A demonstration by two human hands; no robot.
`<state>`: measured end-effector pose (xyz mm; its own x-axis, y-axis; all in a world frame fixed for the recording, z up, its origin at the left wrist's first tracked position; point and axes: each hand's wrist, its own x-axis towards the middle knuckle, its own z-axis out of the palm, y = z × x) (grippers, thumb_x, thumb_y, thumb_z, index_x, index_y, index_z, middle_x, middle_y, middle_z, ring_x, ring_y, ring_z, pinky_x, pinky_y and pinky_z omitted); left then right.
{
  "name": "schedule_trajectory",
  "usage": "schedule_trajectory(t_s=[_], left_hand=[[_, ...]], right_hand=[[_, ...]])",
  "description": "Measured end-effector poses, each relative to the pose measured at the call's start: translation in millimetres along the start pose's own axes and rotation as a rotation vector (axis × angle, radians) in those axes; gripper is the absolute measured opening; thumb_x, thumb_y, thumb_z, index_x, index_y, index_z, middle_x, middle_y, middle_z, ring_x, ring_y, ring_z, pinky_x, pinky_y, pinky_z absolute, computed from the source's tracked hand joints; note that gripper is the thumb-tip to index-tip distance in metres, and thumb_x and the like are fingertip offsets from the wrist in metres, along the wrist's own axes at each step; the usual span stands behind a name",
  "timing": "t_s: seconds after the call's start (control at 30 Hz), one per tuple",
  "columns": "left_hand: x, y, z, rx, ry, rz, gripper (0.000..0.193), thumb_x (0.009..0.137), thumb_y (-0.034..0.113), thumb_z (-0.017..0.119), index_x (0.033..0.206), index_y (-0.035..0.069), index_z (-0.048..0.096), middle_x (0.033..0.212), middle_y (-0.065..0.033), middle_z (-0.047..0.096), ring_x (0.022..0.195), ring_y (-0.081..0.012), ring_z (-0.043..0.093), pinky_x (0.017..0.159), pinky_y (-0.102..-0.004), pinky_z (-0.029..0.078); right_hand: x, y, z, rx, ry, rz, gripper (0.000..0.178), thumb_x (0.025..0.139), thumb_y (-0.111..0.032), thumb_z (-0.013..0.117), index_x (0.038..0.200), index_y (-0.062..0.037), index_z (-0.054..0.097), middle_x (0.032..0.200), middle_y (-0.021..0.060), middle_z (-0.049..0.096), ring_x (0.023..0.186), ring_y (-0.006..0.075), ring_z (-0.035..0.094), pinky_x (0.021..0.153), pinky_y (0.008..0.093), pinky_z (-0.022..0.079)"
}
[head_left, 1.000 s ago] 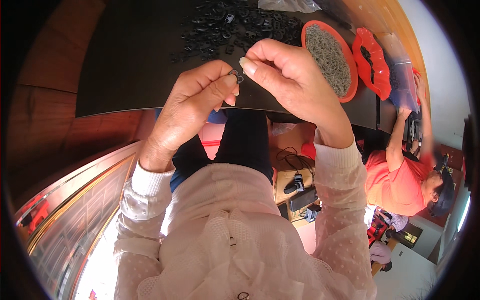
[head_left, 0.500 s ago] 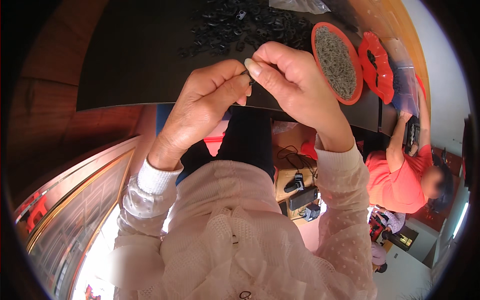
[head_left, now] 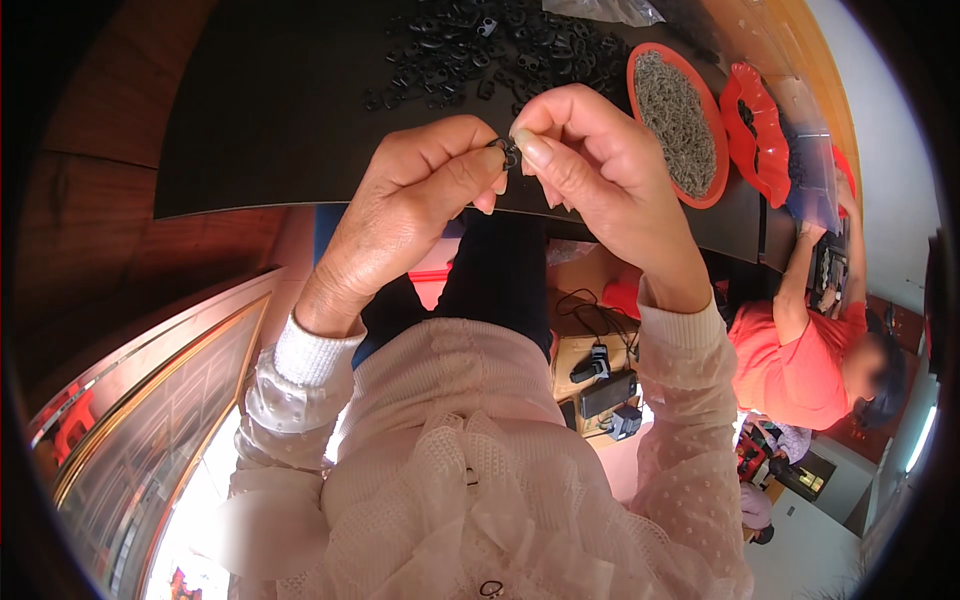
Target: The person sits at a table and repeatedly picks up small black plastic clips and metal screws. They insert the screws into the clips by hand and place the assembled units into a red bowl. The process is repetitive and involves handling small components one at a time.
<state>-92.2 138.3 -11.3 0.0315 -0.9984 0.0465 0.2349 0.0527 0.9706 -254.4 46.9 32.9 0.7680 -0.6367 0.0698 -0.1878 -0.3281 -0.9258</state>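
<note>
My left hand (head_left: 415, 200) is closed, pinching a small black plastic piece (head_left: 508, 153) with a rounded opening between thumb and forefinger. Just right of it, my right hand (head_left: 605, 165) is also closed, its thumb and forefinger tips pressed together close against the piece. Whatever sits between those right fingertips is too small to make out. Both hands are raised above the near edge of a dark table (head_left: 270, 130). Beyond them lies a loose heap of similar black plastic pieces (head_left: 560, 60), some showing holes.
Right of the heap stands an orange bowl (head_left: 721, 150) full of small grey metal parts (head_left: 678, 120). Beside it is a red wavy-edged dish (head_left: 768, 150) with dark bits. A clear plastic bag (head_left: 605, 10) lies at the back. A co-worker in an orange-red shirt (head_left: 795, 360) works at the right.
My right hand has shifted slightly right, so its fingertips are now beside the black piece rather than over it. More of the piece shows; my left hand has barely moved.
</note>
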Motion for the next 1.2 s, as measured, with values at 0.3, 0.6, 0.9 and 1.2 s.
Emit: schedule_trajectory(t_s=[0.3, 0.6, 0.9, 1.2], left_hand=[[-3.0, 4.6, 2.2, -0.019, 0.049, -0.085, 0.017, 0.092, 0.011, 0.053, 0.079, 0.001, 0.059, 0.070, -0.0005, 0.055, 0.066, -0.0061, 0.049, 0.059, -0.0217, 0.038], [-4.9, 3.1, 7.5, -0.008, 0.072, -0.083, 0.020, 0.092, 0.010, 0.048, 0.076, 0.003, 0.057, 0.065, 0.0004, 0.054, 0.058, -0.0038, 0.044, 0.053, -0.0204, 0.031], [-4.3, -7.9, 9.4, 0.004, 0.098, -0.015, 0.021, 0.093, 0.013, 0.048, 0.077, 0.003, 0.058, 0.065, -0.0002, 0.056, 0.057, -0.0034, 0.046, 0.053, -0.0208, 0.031], [-4.5, -4.0, 11.4, -0.002, 0.123, -0.053, 0.019, 0.095, 0.011, 0.051, 0.080, 0.002, 0.060, 0.068, 0.0015, 0.055, 0.057, -0.0016, 0.045, 0.052, -0.0187, 0.033]], right_hand=[[-0.4, 6.3, 5.8, -0.225, -0.011, -0.217, 0.007, 0.094, -0.007, 0.056, 0.094, 0.0000, 0.055, 0.076, 0.0070, 0.055, 0.068, 0.0136, 0.053, 0.063, 0.0268, 0.045], [1.7, 9.6, 15.0, -0.262, 0.024, -0.272, 0.024, 0.094, -0.014, 0.051, 0.074, -0.0007, 0.048, 0.063, 0.0136, 0.059, 0.059, 0.0305, 0.064, 0.052, 0.0411, 0.047], [-6.3, 12.7, 13.3, -0.121, 0.109, -0.317, 0.018, 0.095, -0.012, 0.055, 0.086, 0.0004, 0.046, 0.067, 0.0147, 0.054, 0.056, 0.0341, 0.055, 0.053, 0.0368, 0.043], [-2.5, 9.3, 21.2, -0.330, 0.129, -0.031, 0.024, 0.095, -0.017, 0.056, 0.081, 0.0000, 0.047, 0.062, 0.0192, 0.051, 0.055, 0.0355, 0.055, 0.050, 0.0402, 0.041]])
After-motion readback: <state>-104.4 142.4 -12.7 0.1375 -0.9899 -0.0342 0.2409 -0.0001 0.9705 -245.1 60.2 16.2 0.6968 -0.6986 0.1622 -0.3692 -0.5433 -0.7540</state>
